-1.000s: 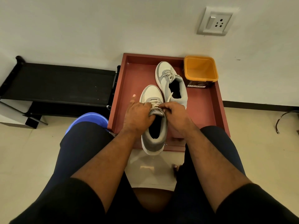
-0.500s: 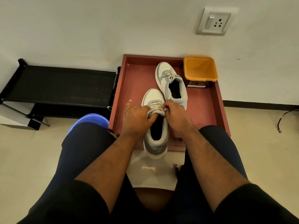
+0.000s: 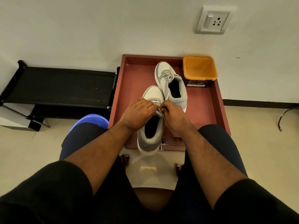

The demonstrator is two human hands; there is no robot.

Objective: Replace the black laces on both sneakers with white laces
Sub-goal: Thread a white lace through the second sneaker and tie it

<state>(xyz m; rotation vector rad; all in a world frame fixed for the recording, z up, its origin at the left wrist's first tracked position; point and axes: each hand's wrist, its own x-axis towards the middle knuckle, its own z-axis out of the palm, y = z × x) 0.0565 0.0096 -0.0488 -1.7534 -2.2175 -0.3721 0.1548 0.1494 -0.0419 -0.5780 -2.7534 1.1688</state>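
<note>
Head view: both hands, left (image 3: 140,112) and right (image 3: 174,114), pinch the white lace (image 3: 159,111) on the near sneaker (image 3: 151,126); likely tying it, next pulling snug.

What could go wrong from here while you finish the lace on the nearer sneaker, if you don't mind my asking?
The near sneaker overhangs the front edge of the red tray, heel past the rim; a hard tug could tip it off onto the floor. Both the left hand and the right hand pinch the white lace close together, so the free tip could slip out. The far sneaker sits close behind and might get nudged.
</note>
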